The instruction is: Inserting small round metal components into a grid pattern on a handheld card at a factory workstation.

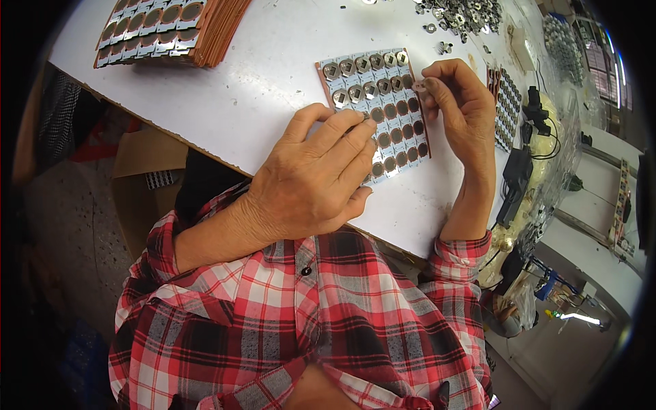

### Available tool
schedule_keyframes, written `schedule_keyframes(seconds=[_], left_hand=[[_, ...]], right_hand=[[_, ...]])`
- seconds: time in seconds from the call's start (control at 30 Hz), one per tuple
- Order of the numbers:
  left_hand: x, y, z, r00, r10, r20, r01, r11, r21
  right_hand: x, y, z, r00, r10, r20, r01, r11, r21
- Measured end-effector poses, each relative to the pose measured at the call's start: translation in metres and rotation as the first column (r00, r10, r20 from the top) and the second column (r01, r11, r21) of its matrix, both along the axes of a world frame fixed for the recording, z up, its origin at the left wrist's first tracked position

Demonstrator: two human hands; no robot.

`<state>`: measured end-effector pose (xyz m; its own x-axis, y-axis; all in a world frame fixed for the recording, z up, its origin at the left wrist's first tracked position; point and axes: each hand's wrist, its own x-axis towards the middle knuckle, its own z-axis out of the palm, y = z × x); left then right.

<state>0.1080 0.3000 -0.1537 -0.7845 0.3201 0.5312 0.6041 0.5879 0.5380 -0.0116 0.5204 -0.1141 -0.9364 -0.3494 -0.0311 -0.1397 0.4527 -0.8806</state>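
A panel of small circuit boards (393, 140) lies on the white table in front of me. Its two far rows carry round silver metal clips (370, 90); the nearer rows show bare dark round pads. My left hand (318, 167) rests palm down over the panel's left side, thumb apart, fingers bent, fingertips touching the board by the second row. They hide part of the panel. At the panel's right edge, my right hand (459, 102) pinches a small silver metal clip (419, 87) between thumb and forefinger.
At the far left stands a tall stack of similar panels (160, 34). Loose metal clips (465, 14) are heaped at the far right. Another panel (508, 109) lies beyond my right hand, near black adapters and cables (516, 178). Below the table's left edge is an open cardboard box (140, 198).
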Motion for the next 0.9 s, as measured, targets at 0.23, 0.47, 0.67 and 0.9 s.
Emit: schedule_keyframes(seconds=[0.23, 0.47, 0.67, 0.9], left_hand=[[0.000, -0.001, 0.001, 1.000, -0.003, 0.002, 0.003, 1.000, -0.007], [0.000, 0.000, 0.001, 1.000, -0.006, 0.013, 0.006, 1.000, -0.003], [0.001, 0.000, 0.002, 1.000, -0.009, 0.018, 0.009, 1.000, 0.005], [0.001, 0.000, 0.006, 0.999, -0.011, 0.049, 0.010, 1.000, 0.010]], right_hand=[[0.000, -0.010, -0.003, 0.993, 0.035, -0.112, -0.023, 0.994, 0.110], [0.009, -0.013, -0.004, 0.969, 0.081, -0.232, -0.028, 0.974, 0.223], [0.011, -0.015, -0.010, 0.987, -0.090, -0.130, 0.104, 0.990, 0.101], [0.006, -0.013, -0.004, 0.994, -0.024, -0.109, 0.039, 0.989, 0.145]])
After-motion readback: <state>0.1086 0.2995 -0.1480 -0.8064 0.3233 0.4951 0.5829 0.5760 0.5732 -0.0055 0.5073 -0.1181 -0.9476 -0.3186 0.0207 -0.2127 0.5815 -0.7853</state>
